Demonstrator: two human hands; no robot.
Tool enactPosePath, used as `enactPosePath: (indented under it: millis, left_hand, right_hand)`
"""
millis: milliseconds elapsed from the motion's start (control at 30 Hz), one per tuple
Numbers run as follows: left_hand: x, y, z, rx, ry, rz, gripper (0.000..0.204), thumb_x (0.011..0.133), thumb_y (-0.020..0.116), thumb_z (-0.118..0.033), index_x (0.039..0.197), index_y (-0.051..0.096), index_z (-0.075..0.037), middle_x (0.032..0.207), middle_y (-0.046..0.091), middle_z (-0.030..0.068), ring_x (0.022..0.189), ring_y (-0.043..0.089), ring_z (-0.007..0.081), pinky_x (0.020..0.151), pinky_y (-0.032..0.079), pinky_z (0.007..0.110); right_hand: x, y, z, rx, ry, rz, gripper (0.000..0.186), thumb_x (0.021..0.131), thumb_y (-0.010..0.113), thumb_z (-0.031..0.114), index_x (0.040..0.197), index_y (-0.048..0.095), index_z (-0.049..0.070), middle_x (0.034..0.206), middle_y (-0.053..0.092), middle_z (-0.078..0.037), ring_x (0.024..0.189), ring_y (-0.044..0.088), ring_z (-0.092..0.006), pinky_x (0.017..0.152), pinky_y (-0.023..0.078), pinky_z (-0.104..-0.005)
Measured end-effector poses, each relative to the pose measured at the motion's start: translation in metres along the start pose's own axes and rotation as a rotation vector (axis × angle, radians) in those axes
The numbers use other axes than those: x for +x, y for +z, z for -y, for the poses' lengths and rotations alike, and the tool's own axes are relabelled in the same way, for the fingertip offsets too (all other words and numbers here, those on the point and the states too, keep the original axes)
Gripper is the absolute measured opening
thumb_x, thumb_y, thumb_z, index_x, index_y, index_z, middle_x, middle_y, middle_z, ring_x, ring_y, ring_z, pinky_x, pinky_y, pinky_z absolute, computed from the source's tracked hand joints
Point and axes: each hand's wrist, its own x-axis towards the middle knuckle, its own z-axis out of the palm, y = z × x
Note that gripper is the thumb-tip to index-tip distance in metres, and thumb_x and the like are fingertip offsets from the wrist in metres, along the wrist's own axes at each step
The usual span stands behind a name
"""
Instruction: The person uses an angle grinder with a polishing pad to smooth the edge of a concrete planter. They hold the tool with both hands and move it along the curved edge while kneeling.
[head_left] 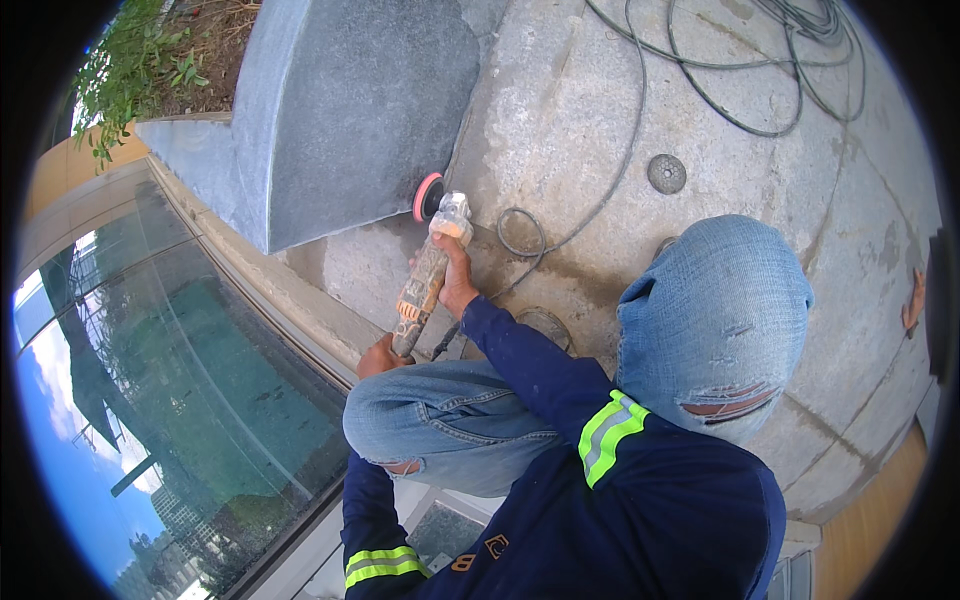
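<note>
An angle grinder, orange and coated with grey dust, slants between my two hands. My right hand is wrapped round its front part, just behind the head. My left hand grips the rear end, partly hidden by my knee. On the head sits a round pad with a pink-red face and black backing. The pad stands on edge at the lower side of a smooth grey planter wall; whether it touches the wall, I cannot tell. A dark cord leaves the grinder's rear.
Cable loops lie across the concrete floor. A round grey disc rests there too. To the left is a reflective glass pane with a ledge. Plants grow in the planter. My bent knees flank my right arm.
</note>
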Motion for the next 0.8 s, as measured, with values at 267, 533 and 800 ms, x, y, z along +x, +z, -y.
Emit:
enactPosePath:
  millis: [267,533,800]
  left_hand:
    - [0.010,0.002,0.000,-0.011,0.048,-0.013,0.047,0.072,0.077,-0.023,0.117,0.074,-0.012,0.099,0.076,0.0236,0.098,0.074,0.0429,0.086,0.056,0.053]
    - [0.016,-0.002,-0.006,0.011,0.094,-0.031,0.046,0.073,0.078,-0.024,0.116,0.073,-0.010,0.099,0.076,0.0246,0.098,0.073,0.0442,0.087,0.056,0.053]
    - [0.019,-0.006,-0.014,0.004,0.106,-0.025,0.052,0.073,0.078,-0.024,0.123,0.072,-0.009,0.100,0.076,0.0259,0.100,0.073,0.0427,0.089,0.056,0.053]
  right_hand:
    - [0.009,0.000,0.005,0.013,-0.005,0.011,0.052,0.082,0.079,0.036,0.120,0.058,0.008,0.096,0.064,-0.015,0.085,0.070,-0.0326,0.077,0.059,-0.0493]
    - [0.012,0.006,0.014,0.007,-0.032,0.017,0.051,0.082,0.079,0.036,0.119,0.058,0.007,0.095,0.063,-0.015,0.086,0.070,-0.0327,0.078,0.059,-0.0495]
    - [0.015,0.012,0.023,-0.003,-0.014,0.010,0.055,0.082,0.079,0.036,0.123,0.057,0.006,0.097,0.063,-0.016,0.086,0.070,-0.0339,0.080,0.059,-0.0503]
